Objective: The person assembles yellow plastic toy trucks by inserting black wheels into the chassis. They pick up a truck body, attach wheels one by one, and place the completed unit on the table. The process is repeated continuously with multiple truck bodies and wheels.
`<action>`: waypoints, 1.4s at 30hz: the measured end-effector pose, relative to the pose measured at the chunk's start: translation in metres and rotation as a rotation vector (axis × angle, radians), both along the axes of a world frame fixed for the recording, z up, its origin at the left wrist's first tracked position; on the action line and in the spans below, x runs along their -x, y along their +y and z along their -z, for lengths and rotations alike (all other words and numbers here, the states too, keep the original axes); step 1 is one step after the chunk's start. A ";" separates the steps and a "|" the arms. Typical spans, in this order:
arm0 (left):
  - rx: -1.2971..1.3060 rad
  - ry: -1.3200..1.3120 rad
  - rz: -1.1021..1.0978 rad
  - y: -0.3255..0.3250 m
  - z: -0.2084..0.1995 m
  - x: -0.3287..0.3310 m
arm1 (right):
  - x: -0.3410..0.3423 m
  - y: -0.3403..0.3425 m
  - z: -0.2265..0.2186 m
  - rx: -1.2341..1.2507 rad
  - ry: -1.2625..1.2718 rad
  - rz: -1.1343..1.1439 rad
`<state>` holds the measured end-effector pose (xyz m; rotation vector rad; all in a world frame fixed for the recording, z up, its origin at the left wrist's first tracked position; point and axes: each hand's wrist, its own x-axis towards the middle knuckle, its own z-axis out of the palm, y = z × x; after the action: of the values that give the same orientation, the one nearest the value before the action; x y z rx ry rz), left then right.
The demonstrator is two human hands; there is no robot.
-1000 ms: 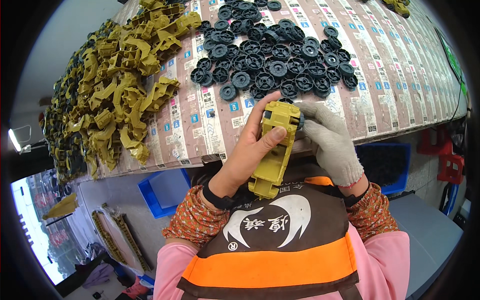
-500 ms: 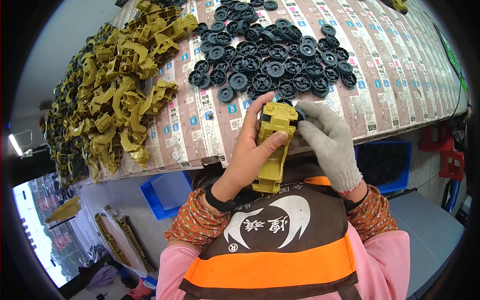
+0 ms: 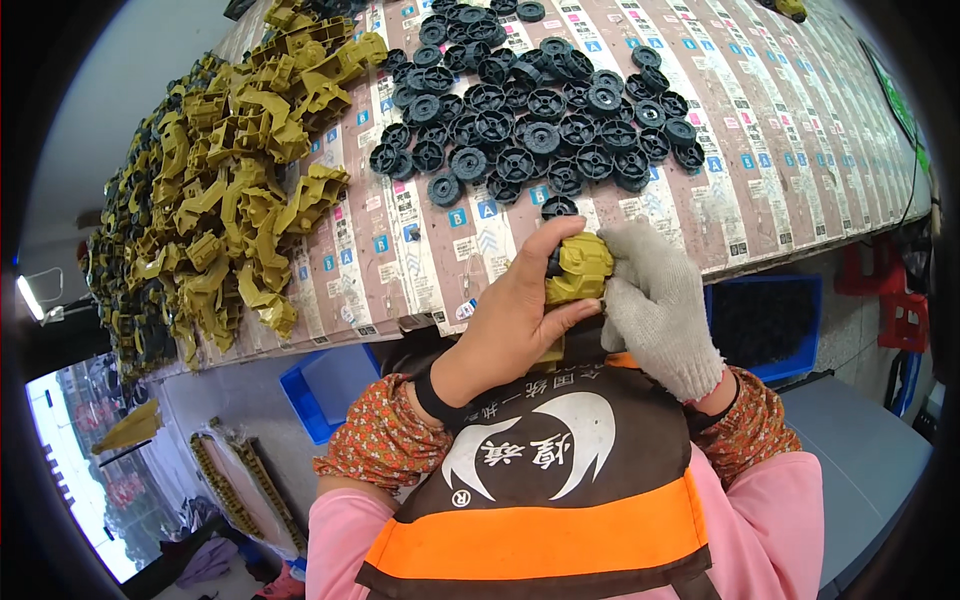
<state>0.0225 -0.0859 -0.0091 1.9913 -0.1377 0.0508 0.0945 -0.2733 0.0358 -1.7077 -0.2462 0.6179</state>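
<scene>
By the near edge of the table (image 3: 780, 180), a yellow toy vehicle (image 3: 585, 256) is grasped by the left hand (image 3: 508, 312) and the gloved right hand (image 3: 660, 302). On the table, black wheels (image 3: 541, 138) are spread, with yellow parts (image 3: 258, 218) heaped at its left.

The wide camera is worn on the head. It looks down, from near, on the apron (image 3: 560, 530) and the bench (image 3: 800, 180).

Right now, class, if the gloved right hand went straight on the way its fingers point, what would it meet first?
Most likely the yellow plastic vehicle body, which the gloved right hand seems to touch; exact contact and depth are unclear.
</scene>
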 end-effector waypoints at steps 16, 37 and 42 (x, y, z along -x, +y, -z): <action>1.014 0.254 -0.406 0.021 -0.003 -0.017 | -0.099 -0.004 0.034 0.654 -0.788 -0.019; 1.019 -0.027 -0.642 0.017 -0.006 -0.019 | 0.008 0.031 0.020 0.041 -0.430 -0.082; 0.980 -0.108 -0.639 0.013 -0.012 -0.019 | 0.009 0.031 0.021 0.029 -0.393 -0.069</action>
<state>0.0410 -0.0730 0.0030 0.9840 0.3966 0.5316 0.0858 -0.2427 0.0147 -1.8457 -0.5778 0.3311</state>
